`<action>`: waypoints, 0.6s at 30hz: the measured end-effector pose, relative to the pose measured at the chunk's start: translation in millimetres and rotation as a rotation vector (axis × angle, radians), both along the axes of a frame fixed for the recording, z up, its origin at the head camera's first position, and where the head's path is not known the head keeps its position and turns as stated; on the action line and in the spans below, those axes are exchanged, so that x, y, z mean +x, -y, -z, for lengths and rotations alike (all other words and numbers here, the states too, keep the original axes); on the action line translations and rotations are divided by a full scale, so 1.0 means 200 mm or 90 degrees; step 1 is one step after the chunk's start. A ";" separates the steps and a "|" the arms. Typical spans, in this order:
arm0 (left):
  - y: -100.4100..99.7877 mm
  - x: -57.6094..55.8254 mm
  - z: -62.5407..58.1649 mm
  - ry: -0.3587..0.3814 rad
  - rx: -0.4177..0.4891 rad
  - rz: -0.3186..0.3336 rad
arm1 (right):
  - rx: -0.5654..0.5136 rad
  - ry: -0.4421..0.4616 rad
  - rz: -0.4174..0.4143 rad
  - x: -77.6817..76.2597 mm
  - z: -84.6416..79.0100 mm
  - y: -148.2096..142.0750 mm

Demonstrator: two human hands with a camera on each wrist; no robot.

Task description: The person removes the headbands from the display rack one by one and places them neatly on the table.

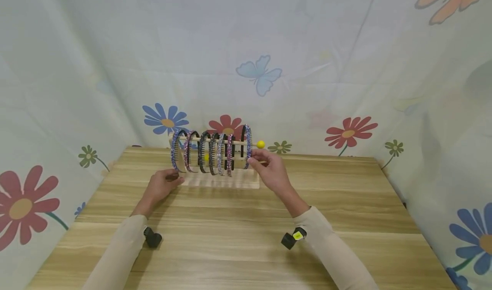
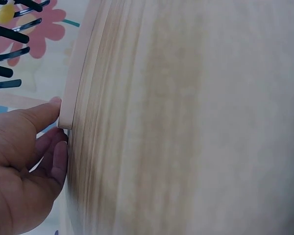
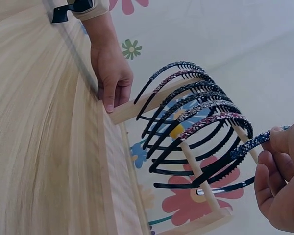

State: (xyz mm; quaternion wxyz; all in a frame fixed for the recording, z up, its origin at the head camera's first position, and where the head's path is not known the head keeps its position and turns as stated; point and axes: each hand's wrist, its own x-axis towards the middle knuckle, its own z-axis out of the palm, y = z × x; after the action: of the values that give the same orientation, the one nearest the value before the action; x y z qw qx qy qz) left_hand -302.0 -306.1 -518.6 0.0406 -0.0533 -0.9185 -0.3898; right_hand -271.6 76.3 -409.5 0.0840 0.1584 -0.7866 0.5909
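7 headbands (image 1: 229, 157) overlap along a wooden stand (image 1: 219, 180) at the surface's (image 1: 230, 238) back, partly hiding each other. The right hand (image 1: 272, 170), cut off in its own wrist view, pinches the outermost headband (image 1: 248, 140); the left hand (image 1: 159, 185) grips the stand's left end, fingertips partly hidden from the head camera.

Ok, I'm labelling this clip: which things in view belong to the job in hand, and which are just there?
In the job:
- headband pinched by the right hand
- six other headbands
- wooden rack, held at its base corner by the left hand

Just there:
- tabletop
- floral backdrop
- black wrist devices
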 end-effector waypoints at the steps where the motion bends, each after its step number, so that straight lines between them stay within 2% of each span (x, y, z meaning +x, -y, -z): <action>1: 0.00 0.00 0.00 0.000 -0.001 0.000 | -0.001 -0.003 0.001 0.00 -0.01 0.00; 8: -0.01 0.00 -0.02 0.006 -0.005 -0.001 | -0.013 -0.013 0.008 0.01 -0.03 -0.02; 18: -0.01 0.00 0.00 -0.004 0.002 -0.002 | -0.026 -0.043 0.011 0.00 -0.06 -0.04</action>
State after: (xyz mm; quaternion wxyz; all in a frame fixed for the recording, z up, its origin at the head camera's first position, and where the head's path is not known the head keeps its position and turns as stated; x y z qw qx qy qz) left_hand -302.7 -305.0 -518.7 0.0443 -0.0527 -0.9177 -0.3912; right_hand -270.9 85.2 -397.5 0.1186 0.1695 -0.7722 0.6007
